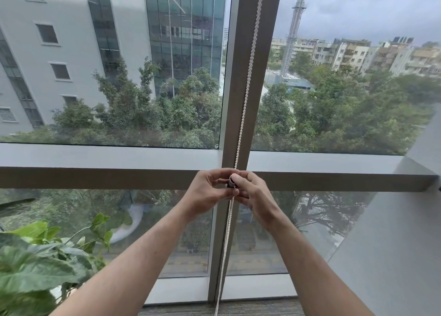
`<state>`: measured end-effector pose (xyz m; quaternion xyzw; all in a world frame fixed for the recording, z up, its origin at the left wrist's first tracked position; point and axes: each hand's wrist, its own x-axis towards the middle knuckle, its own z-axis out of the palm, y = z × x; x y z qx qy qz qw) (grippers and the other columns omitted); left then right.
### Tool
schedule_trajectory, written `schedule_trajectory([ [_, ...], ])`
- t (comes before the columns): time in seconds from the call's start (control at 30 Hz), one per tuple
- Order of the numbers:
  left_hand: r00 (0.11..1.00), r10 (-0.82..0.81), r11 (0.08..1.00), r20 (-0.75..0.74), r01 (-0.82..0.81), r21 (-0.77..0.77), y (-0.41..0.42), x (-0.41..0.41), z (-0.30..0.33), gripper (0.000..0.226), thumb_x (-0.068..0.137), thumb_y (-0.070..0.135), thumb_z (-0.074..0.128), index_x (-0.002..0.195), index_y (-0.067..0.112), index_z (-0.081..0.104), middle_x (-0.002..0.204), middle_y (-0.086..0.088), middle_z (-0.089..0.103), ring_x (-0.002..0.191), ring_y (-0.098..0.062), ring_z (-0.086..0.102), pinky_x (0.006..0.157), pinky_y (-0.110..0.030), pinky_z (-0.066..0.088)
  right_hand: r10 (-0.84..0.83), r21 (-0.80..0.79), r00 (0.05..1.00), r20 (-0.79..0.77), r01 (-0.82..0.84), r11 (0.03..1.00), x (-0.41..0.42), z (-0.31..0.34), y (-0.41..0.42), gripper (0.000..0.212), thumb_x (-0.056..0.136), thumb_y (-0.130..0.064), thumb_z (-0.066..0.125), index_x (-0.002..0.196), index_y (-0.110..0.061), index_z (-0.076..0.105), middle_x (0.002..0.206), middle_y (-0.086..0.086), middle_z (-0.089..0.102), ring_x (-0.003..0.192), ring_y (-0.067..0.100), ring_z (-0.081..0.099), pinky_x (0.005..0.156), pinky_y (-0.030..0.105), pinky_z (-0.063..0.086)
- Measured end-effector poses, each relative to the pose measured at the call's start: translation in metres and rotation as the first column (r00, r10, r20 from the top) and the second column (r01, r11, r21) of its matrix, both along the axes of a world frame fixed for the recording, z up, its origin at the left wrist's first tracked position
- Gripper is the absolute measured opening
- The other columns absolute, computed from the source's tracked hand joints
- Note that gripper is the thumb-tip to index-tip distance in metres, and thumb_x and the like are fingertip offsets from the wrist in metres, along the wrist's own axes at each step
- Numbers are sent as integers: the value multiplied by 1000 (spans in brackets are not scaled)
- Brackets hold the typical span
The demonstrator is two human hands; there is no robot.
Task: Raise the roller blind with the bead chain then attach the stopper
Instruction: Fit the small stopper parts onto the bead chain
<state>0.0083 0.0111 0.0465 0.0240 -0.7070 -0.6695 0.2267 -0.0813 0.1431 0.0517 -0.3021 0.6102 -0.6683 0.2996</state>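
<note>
White bead chain [248, 77] (twisted), grey window frame [253, 53], green plant [43, 256]

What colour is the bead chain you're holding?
White or off-white, seen in the head view: the bead chain runs down the dark window mullion.

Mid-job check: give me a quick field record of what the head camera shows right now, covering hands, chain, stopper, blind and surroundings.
left hand: fingers curled at the chain, meeting the right hand
right hand: pinches the stopper against the chain
stopper: small, pale, held between both hands, level with the horizontal frame bar
bead chain: hangs along the vertical mullion, running on below the hands
blind: fabric not in view; panes uncovered
stopper fastened: cannot tell
plant: lower left, apart from the hands
</note>
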Motion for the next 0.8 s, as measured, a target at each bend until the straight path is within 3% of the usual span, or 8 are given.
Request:
schedule_trajectory([
  [0.17, 999, 34, 999, 5, -34, -42, -2, -1, -2, 44, 73, -7, 79, 112, 11, 71, 103, -11, 76, 94, -16, 71, 87, -36, 56, 57, 101, 998, 35, -61, 993, -5, -4, -1, 49, 82, -47, 68, 117, -14, 62, 101, 9, 71, 92, 27, 71, 98, 52, 53],
  [0.37, 1000, 0, 1000, -8, 0, -22, -1, -1, 4, 45, 73, -9, 78, 113, 9, 70, 104, -10, 74, 97, -13, 70, 84, -35, 58, -61, -1, 998, 9, 61, 998, 2, -10, -4, 57, 71, -50, 73, 109, -8, 67, 84, 4, 70, 80, 21, 67, 90, 48, 54],
  [0.43, 1000, -8, 1000, -14, 8, -18, 0, -1, 5, 46, 74, -12, 76, 114, 8, 68, 105, -11, 74, 99, -13, 69, 84, -33, 59, -123, -43, 992, 2, 123, 991, 4, -13, -5, 53, 72, -43, 75, 109, -6, 67, 79, -2, 72, 76, 14, 67, 82, 39, 54],
  [0.57, 999, -15, 1000, -29, 15, -8, 0, 0, 3, 44, 74, -15, 74, 114, 3, 68, 108, -13, 73, 102, -17, 70, 81, -31, 59, -197, -75, 977, -84, 191, 979, 6, -15, -5, 54, 68, -43, 77, 108, -8, 69, 87, 3, 77, 81, 12, 71, 77, 27, 54],
  [0.63, 999, -12, 1000, -41, 13, 15, 1, -1, 1, 42, 75, -15, 73, 111, 8, 70, 105, -9, 75, 99, -20, 71, 82, -34, 59, -233, -66, 964, -132, 226, 972, 4, -17, -5, 49, 67, -44, 77, 104, -12, 71, 89, 5, 78, 84, 15, 73, 78, 30, 56],
  [0.73, 999, -14, 997, -47, 17, 74, 3, -1, -2, 41, 79, -18, 67, 104, 14, 73, 99, -5, 77, 94, -23, 73, 81, -33, 59, -273, -44, 934, -229, 270, 962, 2, -21, -6, 43, 69, -47, 77, 99, -17, 74, 92, 6, 78, 93, 22, 74, 87, 46, 59],
  [0.8, 999, -18, 996, -49, 22, 82, 3, -2, -2, 42, 81, -18, 66, 102, 18, 73, 100, -5, 77, 95, -24, 73, 81, -32, 59, -294, -35, 912, -287, 296, 954, 2, -21, -6, 41, 69, -48, 77, 98, -19, 74, 90, 2, 78, 90, 19, 74, 86, 47, 58],
])
